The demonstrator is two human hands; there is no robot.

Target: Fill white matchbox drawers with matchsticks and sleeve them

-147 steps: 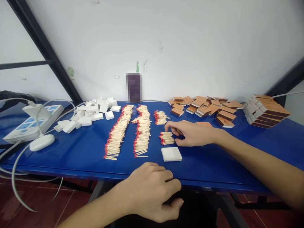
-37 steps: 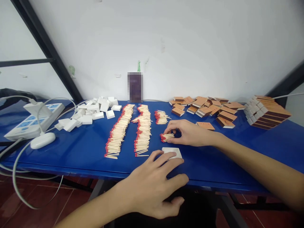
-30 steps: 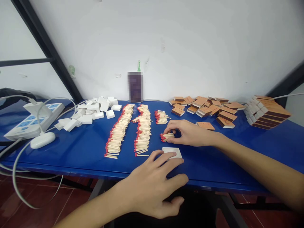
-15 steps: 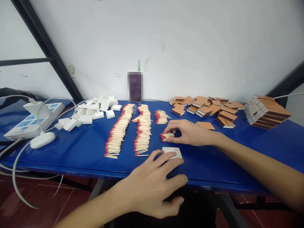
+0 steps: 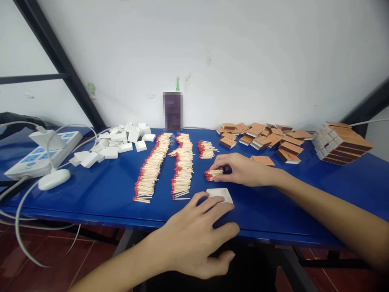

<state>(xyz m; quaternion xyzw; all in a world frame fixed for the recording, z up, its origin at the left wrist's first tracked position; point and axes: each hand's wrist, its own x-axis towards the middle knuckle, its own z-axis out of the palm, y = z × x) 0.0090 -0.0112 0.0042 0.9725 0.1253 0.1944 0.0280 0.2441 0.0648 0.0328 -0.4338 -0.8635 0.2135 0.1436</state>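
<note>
Between the thumb and fingers of my right hand [image 5: 238, 170] is a small bundle of red-tipped matches [image 5: 214, 175], low over the blue table or resting on it. My left hand [image 5: 203, 235] is spread near the front edge, its fingers apart. Its fingertips reach over a white matchbox tray [image 5: 224, 192]; whether they touch it I cannot tell. Left of the hands lie two long rows of matches, one farther out [image 5: 153, 168] and one nearer [image 5: 182, 168]. A short group of matches [image 5: 207, 150] lies just beyond my right hand.
White trays [image 5: 121, 140] are heaped at the back left, beside a power strip [image 5: 39, 156] with cables. Orange matchbox sleeves [image 5: 261, 136] lie scattered at the back right. A stack of matchboxes [image 5: 342, 142] stands at the far right. A pixelated dark rectangle [image 5: 173, 111] is against the wall.
Almost nothing differs. My right fingers have shifted very slightly around the matches, and my left hand stays spread by the white tray.
</note>
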